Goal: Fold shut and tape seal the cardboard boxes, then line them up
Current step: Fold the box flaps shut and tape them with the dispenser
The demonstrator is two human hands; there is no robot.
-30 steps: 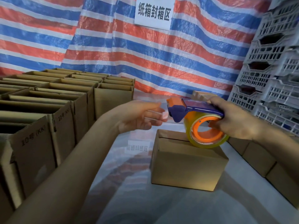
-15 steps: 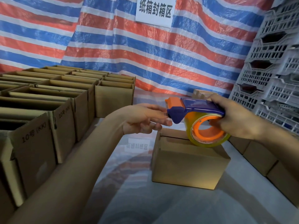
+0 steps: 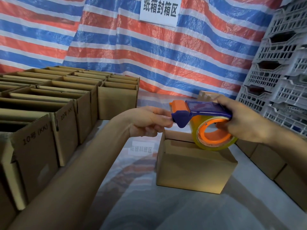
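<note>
Head view, sole cam.

Edges/clearance: cardboard box (image 3: 192, 166) stands alone mid-floor, flaps folded down, top seam showing. Open lane to its L and in front. Rows of open-top boxes (image 3: 38, 146) wall the L side. A line of boxes (image 3: 269, 160) runs along the R edge, near the centre box but apart.

Hands: R hand (image 3: 245, 123) grips the tape dispenser (image 3: 199, 112), fingers through the orange core of the tape roll (image 3: 214, 135). Roll sits over the box top; contact cannot be told. L hand (image 3: 149, 122) has curled fingers, thumb and forefinger meeting at the dispenser's blue nose; whether they pinch anything cannot be told.

Surface/room: glossy grey floor sheet (image 3: 166, 209), reflective. Striped red-blue-white tarp (image 3: 149, 63) behind, with a white sign (image 3: 159, 10). Stacked grey plastic crates (image 3: 282, 80) at R.
</note>
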